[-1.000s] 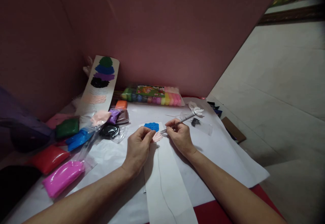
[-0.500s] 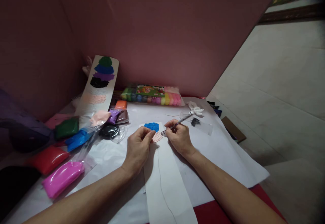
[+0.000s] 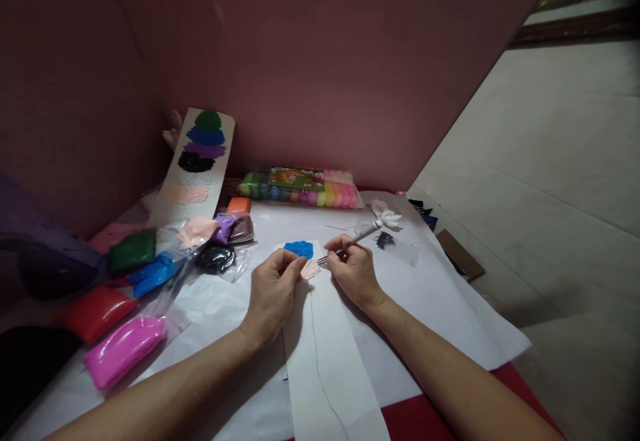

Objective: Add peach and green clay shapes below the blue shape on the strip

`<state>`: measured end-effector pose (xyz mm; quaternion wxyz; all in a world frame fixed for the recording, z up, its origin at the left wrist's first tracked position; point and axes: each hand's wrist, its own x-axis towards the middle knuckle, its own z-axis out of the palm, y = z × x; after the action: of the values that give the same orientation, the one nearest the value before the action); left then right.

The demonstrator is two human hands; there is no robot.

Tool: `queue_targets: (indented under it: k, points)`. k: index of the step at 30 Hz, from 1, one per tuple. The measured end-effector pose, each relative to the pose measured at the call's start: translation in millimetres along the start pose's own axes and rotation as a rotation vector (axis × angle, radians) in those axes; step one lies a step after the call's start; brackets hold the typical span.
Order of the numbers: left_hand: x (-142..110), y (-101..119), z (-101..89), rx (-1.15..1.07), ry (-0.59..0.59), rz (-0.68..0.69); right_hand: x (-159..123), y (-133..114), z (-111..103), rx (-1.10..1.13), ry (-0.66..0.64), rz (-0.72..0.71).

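Note:
A fork (image 3: 369,230) with a ribbed handle is pinched in my right hand (image 3: 356,271), its tines pointing left and down. Those tines are at the right edge of a small patch of pale pink clay (image 3: 310,269), which has ridged lines across it. My left hand (image 3: 274,289) rests at the patch's left side, thumb and forefinger pressed together; whatever may be between them is hidden. Under both lies a long white card (image 3: 333,361) with a wavy pencil line running down it. Textured blue clay (image 3: 299,249) sits at the card's far end, just above the pink.
Bagged clay lies on the left, including pink (image 3: 125,354), red (image 3: 100,311) and black (image 3: 216,259) packets. A finished-looking card (image 3: 200,191) with coloured clay bands leans at the back. Behind are a multicoloured clay pack (image 3: 300,187) and white clay (image 3: 387,216).

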<state>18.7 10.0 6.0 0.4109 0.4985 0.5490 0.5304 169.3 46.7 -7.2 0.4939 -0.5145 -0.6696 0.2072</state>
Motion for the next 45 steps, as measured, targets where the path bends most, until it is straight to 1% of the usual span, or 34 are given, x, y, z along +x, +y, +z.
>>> queue_targets:
  k: [4, 12, 18, 26, 31, 35, 39, 45]
  points:
    - [-0.6, -0.8, -0.1, 0.009, -0.001, -0.002, 0.3, 3.2, -0.4, 0.040, 0.040, -0.004]
    - [-0.8, -1.0, -1.2, 0.017, -0.003, 0.011, -1.4, 4.7, -1.2, 0.038, -0.055, -0.016]
    - [0.3, -3.4, -1.0, 0.005, -0.006, 0.004, -0.5, 3.1, -0.2, 0.024, -0.073, 0.010]
    - [-0.3, -1.5, -0.4, -0.011, 0.004, -0.005, -0.4, 4.9, 0.5, -0.035, -0.012, 0.042]
    - [-0.4, 0.1, -0.7, -0.007, -0.001, -0.003, -0.5, 4.7, -0.1, 0.008, 0.030, 0.026]
    - [-0.5, 0.2, -0.6, -0.004, -0.002, 0.005, -0.7, 5.5, 0.2, 0.031, 0.006, 0.020]
    - [-0.7, 0.2, -0.6, -0.011, 0.001, 0.000, -0.7, 5.8, 0.3, 0.002, -0.016, 0.041]
    - [-1.3, 0.4, -1.3, 0.000, 0.004, -0.004, -0.2, 2.9, -1.2, -0.007, 0.057, 0.070]
